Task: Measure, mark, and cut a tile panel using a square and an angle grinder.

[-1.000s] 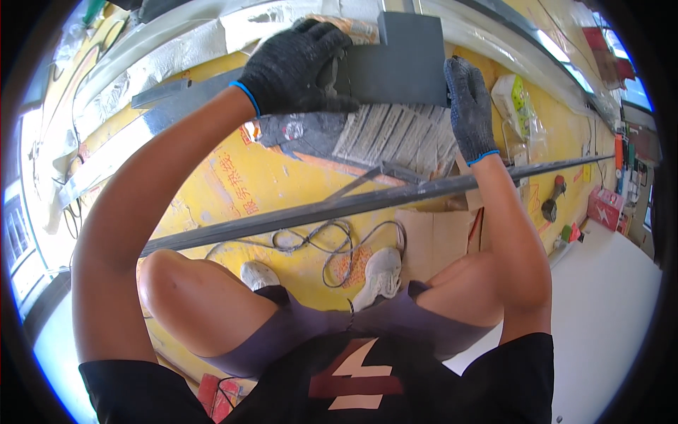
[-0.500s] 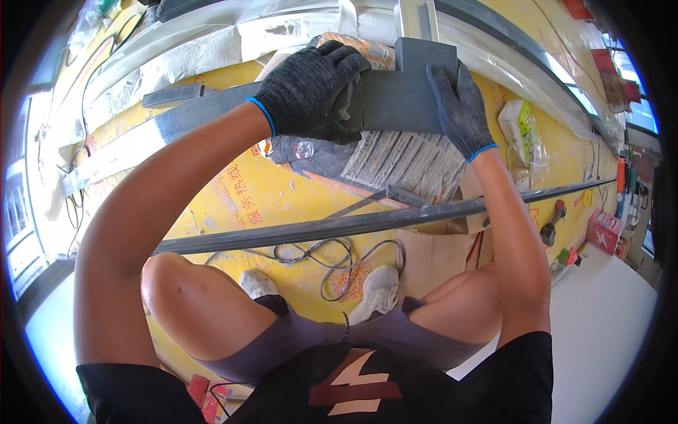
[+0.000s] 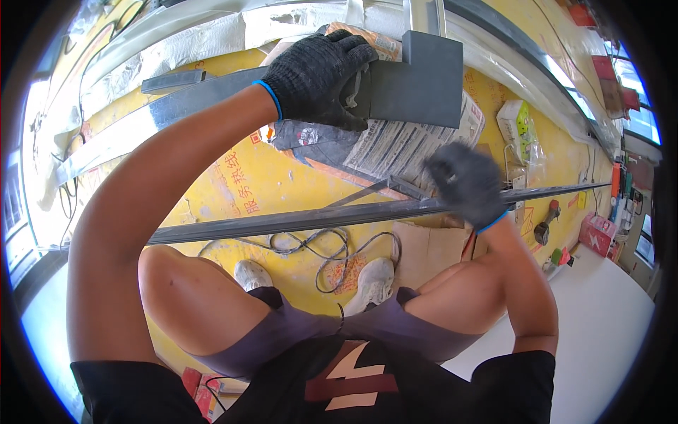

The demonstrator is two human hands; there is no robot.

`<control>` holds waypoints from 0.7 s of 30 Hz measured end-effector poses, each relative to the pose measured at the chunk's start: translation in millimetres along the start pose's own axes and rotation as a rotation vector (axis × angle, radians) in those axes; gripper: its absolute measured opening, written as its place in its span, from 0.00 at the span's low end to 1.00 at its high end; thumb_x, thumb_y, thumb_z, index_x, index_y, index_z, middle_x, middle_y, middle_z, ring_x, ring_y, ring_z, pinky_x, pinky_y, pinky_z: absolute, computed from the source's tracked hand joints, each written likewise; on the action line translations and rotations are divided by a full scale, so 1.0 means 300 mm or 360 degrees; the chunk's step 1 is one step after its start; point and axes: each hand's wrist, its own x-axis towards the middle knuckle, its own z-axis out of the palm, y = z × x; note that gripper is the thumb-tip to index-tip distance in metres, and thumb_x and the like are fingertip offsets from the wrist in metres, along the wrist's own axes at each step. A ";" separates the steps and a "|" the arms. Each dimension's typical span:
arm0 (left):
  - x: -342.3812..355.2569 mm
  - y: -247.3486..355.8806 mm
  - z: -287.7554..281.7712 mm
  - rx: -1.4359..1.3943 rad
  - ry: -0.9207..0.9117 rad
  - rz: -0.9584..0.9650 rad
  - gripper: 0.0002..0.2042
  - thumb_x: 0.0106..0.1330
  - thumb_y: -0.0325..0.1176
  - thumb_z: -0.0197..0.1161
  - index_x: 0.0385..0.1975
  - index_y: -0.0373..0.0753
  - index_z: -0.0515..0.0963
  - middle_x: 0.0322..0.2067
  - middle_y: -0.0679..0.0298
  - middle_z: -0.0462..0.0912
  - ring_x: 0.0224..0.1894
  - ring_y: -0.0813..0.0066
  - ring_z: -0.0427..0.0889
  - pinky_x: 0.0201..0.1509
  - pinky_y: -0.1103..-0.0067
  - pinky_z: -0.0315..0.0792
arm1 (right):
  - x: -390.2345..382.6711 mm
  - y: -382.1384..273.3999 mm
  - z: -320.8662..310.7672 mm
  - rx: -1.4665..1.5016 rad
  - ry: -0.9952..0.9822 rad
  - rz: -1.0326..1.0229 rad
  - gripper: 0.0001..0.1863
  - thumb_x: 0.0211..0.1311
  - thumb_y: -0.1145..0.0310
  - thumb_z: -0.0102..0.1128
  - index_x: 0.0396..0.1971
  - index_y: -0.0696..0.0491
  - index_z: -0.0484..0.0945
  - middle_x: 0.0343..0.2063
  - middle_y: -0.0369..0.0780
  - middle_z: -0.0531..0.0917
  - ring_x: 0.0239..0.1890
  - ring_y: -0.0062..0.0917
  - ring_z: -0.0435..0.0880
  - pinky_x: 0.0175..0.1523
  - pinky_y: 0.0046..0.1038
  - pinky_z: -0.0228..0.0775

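Observation:
My left hand (image 3: 318, 78), in a dark knit glove, has closed fingers on the dark grey flat profile (image 3: 194, 97) where it meets an L-shaped grey corner piece (image 3: 420, 95). That piece lies above a printed, crumpled bag (image 3: 395, 148), with a pale channel (image 3: 422, 14) running away behind it. My right hand (image 3: 462, 187), gloved too, is below and right of the corner piece, over a long black rail (image 3: 296, 225); motion smears its curled fingers, and I cannot tell what, if anything, they hold.
Yellow printed sheeting (image 3: 219, 177) covers the floor, with a cord (image 3: 318, 251) looped by my shoes and cardboard (image 3: 424, 247) beside them. A drill-like tool (image 3: 547, 226) and a red box (image 3: 597, 233) sit at the right. White wrapped lengths (image 3: 261, 25) lie along the back.
My right hand has let go of the corner piece and dropped toward me, blurring. My left hand and the grey pieces have shifted slightly right over the last second.

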 end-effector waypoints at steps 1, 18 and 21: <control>0.001 0.001 -0.003 -0.0010 -0.0003 -0.0004 0.46 0.42 0.58 0.83 0.59 0.37 0.74 0.52 0.48 0.79 0.56 0.48 0.79 0.63 0.61 0.74 | -0.039 -0.015 0.051 -0.0126 -0.0048 -0.0148 0.14 0.64 0.57 0.68 0.33 0.51 0.77 0.27 0.44 0.82 0.30 0.40 0.86 0.35 0.40 0.77; -0.008 -0.007 0.011 -0.0045 0.0201 0.0165 0.22 0.70 0.45 0.64 0.55 0.36 0.75 0.47 0.46 0.80 0.51 0.45 0.81 0.54 0.60 0.77 | -0.054 0.007 0.097 0.1196 -0.0099 0.0738 0.18 0.73 0.58 0.63 0.27 0.56 0.78 0.24 0.39 0.78 0.24 0.27 0.77 0.31 0.30 0.70; 0.002 0.007 0.007 -0.0068 0.0188 0.0115 0.20 0.69 0.43 0.65 0.54 0.36 0.76 0.46 0.47 0.80 0.50 0.46 0.81 0.54 0.60 0.77 | -0.045 0.000 0.166 0.1786 -0.0019 0.1171 0.17 0.75 0.57 0.61 0.32 0.55 0.81 0.26 0.36 0.81 0.24 0.20 0.77 0.30 0.26 0.70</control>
